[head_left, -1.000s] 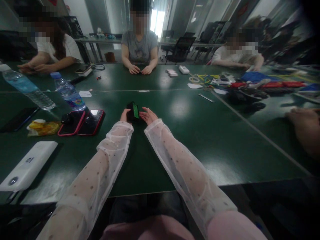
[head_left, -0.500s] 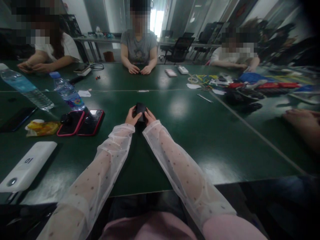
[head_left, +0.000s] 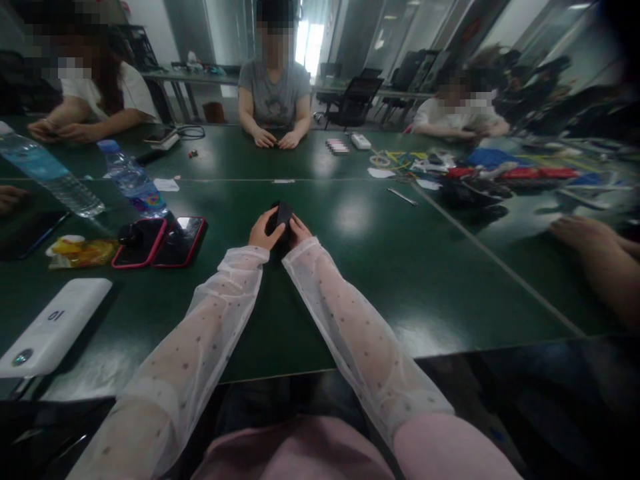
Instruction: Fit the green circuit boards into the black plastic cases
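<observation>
A small black box-like object (head_left: pixel 283 215) is held between my two hands, just over the green table (head_left: pixel 340 287). My left hand (head_left: pixel 263 231) grips its left side, with the thumb across the near face. On the other side, my right hand (head_left: pixel 299 231) closes its fingers on the right edge. The object is tilted, and one flat face catches the light. What kind of thing it is I cannot make out. Sheer white dotted sleeves cover both my forearms.
To the left are two water bottles (head_left: pixel 134 183), two red-edged phones (head_left: pixel 180 241), a yellow packet (head_left: pixel 83 253) and a white power bank (head_left: pixel 57 327). A wrench (head_left: pixel 401 197) and a pile of cables (head_left: pixel 400 162) lie right. Several people sit around; a person's hand (head_left: pixel 580 230) rests at right.
The black object has turned and tilted between my hands, showing a slanted face. My view has shifted slightly. Another person's hand now shows at the left edge.
</observation>
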`<state>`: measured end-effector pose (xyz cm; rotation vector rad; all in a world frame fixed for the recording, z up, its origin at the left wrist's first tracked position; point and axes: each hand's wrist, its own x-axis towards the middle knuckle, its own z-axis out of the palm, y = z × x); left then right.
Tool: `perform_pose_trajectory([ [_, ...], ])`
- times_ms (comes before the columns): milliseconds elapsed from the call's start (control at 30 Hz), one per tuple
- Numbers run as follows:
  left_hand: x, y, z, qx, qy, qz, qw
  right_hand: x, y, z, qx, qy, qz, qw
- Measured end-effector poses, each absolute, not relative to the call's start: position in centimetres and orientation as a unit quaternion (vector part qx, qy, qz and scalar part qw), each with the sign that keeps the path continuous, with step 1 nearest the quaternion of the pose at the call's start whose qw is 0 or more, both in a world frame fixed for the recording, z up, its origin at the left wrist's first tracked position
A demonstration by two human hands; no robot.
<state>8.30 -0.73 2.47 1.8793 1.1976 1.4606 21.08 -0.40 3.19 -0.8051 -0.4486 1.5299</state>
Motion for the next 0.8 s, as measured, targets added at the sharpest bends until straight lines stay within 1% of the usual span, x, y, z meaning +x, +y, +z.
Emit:
perform_pose_trajectory([
  [100, 8.3, -0.8, 2.3, 0.678, 0.438, 0.543, 0.231, 21.1, -0.4, 3.0, -0.345, -0.203, 0.664, 0.632],
  [300, 8.3, -1.4, 2.9, 0.631, 0.446, 0.576, 0.267, 21.3, -0.1, 2.9, -0.338, -0.187, 0.671, 0.633],
  [500, 8.2, -1.4, 3.2, 0.546, 0.437, 0.635, 0.329, 21.5, 0.2, 2.1, -0.321, -0.201, 0.677, 0.632],
  [667, 8.0, -1.1, 3.2, 0.505, 0.441, 0.664, 0.331, 21.3, 0.4, 2.0, -0.325, -0.199, 0.668, 0.639],
  [800, 7.7, 0.1, 3.4, 0.393, 0.455, 0.687, 0.409, 21.5, 0.6, 2.0, -0.341, -0.197, 0.667, 0.633],
])
